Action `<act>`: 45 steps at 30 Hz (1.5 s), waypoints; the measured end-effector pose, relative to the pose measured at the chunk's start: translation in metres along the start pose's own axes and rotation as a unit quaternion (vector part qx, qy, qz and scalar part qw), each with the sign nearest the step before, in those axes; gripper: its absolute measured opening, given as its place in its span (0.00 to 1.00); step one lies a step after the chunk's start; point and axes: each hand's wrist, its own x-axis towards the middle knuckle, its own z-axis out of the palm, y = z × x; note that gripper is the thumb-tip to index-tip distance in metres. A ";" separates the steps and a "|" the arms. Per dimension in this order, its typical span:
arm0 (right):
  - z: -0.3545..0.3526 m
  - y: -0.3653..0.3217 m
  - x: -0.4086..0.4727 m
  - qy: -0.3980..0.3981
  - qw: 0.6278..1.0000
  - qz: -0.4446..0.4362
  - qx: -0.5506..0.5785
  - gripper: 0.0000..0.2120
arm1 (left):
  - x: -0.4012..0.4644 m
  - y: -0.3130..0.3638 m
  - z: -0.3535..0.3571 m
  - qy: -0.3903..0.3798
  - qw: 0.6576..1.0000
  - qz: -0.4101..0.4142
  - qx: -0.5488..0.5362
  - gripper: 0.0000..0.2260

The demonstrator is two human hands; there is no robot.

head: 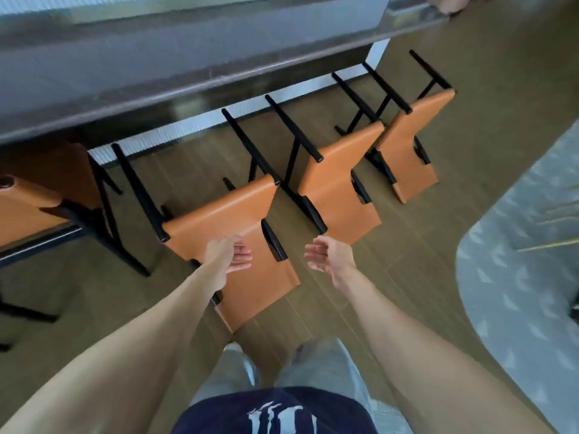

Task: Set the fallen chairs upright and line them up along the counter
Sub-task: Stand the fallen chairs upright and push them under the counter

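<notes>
Three orange chairs with black legs lie tipped on their backs on the wooden floor, legs pointing toward the dark counter (175, 79). The nearest fallen chair (225, 211) is straight ahead, a second (340, 170) lies to its right, and a third (413, 133) is farther right. A fourth orange chair (40, 189) stands upright at the left, tucked under the counter. My left hand (230, 255) hovers over the nearest chair's seat with relaxed fingers. My right hand (329, 256) is above the floor just right of that chair, fingers relaxed, holding nothing.
A pale patterned rug (526, 245) covers the floor at the right. A light panel (200, 126) runs along the counter's base. My legs and dark shirt fill the bottom of the view.
</notes>
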 end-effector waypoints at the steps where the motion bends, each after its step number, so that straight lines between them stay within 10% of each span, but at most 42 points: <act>1: 0.006 -0.006 0.013 -0.018 0.999 0.007 -0.032 0.09 | 0.003 -0.006 -0.003 0.018 0.999 -0.013 -0.032 0.07; 14: 0.021 0.008 0.115 -0.219 0.940 0.061 -0.253 0.07 | -0.025 -0.144 -0.002 0.275 0.892 -0.113 -0.341 0.06; 22: 0.015 0.047 0.173 -0.218 0.925 0.102 -0.293 0.05 | 0.011 -0.175 0.038 0.263 0.864 -0.089 -0.420 0.06; 38: 0.029 0.401 0.488 -0.150 0.937 0.273 -0.157 0.06 | 0.368 -0.469 0.084 0.222 0.813 -0.176 -0.509 0.04; 45: 0.056 0.522 0.594 -0.083 0.933 0.349 0.008 0.21 | 0.504 -0.552 0.087 0.196 0.824 -0.163 -0.505 0.10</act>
